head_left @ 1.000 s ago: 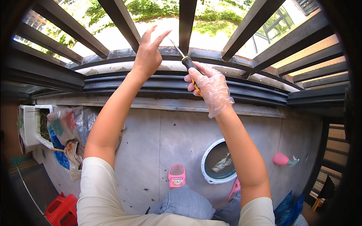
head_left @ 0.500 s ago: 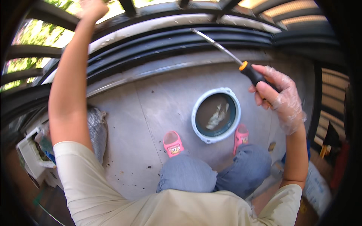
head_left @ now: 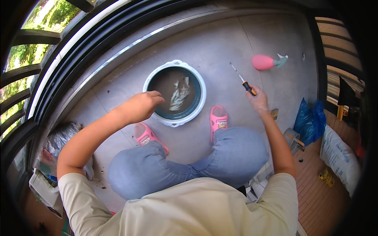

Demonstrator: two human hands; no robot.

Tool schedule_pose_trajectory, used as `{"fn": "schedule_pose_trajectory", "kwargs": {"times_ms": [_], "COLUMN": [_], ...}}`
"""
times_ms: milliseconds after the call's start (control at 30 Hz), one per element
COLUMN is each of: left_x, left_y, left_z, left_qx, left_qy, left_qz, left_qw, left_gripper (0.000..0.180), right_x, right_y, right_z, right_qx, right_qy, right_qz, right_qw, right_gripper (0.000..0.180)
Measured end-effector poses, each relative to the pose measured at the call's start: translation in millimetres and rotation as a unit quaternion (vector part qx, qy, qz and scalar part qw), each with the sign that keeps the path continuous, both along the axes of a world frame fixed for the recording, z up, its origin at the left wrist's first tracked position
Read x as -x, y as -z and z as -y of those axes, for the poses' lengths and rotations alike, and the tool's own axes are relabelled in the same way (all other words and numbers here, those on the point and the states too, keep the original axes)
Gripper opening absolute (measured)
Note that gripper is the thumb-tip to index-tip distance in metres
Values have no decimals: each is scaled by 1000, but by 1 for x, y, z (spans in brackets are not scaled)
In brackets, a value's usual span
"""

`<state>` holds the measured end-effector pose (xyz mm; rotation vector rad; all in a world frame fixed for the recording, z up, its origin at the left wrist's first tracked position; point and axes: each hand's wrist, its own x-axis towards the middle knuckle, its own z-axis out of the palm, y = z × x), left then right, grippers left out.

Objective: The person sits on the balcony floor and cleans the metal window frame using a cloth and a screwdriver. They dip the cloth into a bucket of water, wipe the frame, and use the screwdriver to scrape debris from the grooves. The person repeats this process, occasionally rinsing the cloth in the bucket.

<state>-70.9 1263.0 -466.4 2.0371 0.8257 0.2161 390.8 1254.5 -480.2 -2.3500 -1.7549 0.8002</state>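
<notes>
My right hand, in a thin clear plastic glove, grips a screwdriver by its black and orange handle. The metal shaft points away and to the left, over the floor. Bare, my left hand is over the near left rim of a round light-blue basin. Its fingers are bent and drawn together; whether anything is between them is hidden. Murky brown water fills the basin, and a crumpled whitish cloth lies in it.
A pink spray bottle lies on the grey tiled floor to the far right. Blue plastic bags and a white sack are at the right. Silvery plastic wrapping lies at the left. Dark railings border the space. Pink slippers are near the basin.
My left hand has come down from the railing to the basin's rim. My right hand has lowered, still holding the screwdriver. The view has shifted, bringing the spray bottle in.
</notes>
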Motion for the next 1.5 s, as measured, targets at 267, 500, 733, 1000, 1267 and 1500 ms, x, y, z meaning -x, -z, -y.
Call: {"fn": "schedule_pose_trajectory", "kwargs": {"times_ms": [267, 500, 733, 1000, 1267, 1500], "left_x": [-79, -122, -141, -133, -130, -125], "left_y": [77, 118, 124, 132, 97, 67], "left_z": [37, 51, 54, 42, 65, 84], "left_qx": [51, -15, 172, 252, 436, 416], "left_qy": [-97, -282, -448, -587, -601, -627], "left_qz": [-209, -245, -255, -136, 504, 431], "left_qw": [972, 927, 840, 757, 440, 498], "left_gripper": [39, 31, 48, 44, 16, 15], "right_x": [-73, -104, -27, 130, 164, 183], "right_y": [96, 106, 51, 21, 68, 76], "right_z": [64, 61, 6, -37, -40, -52], "right_qx": [-53, 141, 36, 118, 370, 459], "right_qy": [6, -12, -156, -323, -56, -5], "right_qz": [110, 233, -87, -307, -445, -574], "right_qw": [992, 962, 983, 888, 814, 678], "right_gripper": [38, 36, 12, 17, 41, 33]}}
